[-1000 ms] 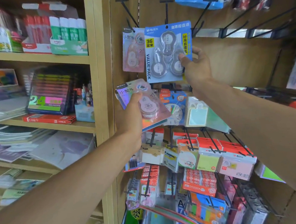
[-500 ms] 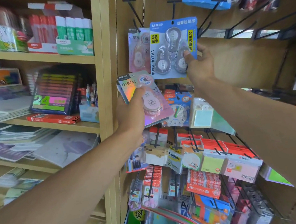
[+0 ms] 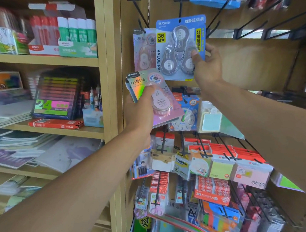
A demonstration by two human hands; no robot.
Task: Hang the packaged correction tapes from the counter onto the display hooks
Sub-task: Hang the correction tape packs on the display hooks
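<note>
My right hand (image 3: 205,65) grips the lower right edge of a blue three-piece correction tape value pack (image 3: 179,47), held upright against the wooden display panel just below a black hook (image 3: 180,6). Whether its hang hole sits on the hook I cannot tell. My left hand (image 3: 141,113) holds a small stack of pink holographic correction tape packs (image 3: 158,95), tilted, below and left of the blue pack. One more pink pack (image 3: 143,49) hangs on the hook (image 3: 139,10) to the left, partly hidden by the blue pack.
Several bare black hooks (image 3: 250,20) jut out at the upper right. Below my hands, hooks carry sticky notes (image 3: 221,169), erasers (image 3: 211,191) and other small stationery. A wooden shelf unit (image 3: 104,83) on the left holds glue sticks, notebooks and pen boxes.
The view has shifted slightly, so both hands and packs sit a little right and lower in frame. The blue pack stays pressed near its hook; my left hand still holds the pink packs.
</note>
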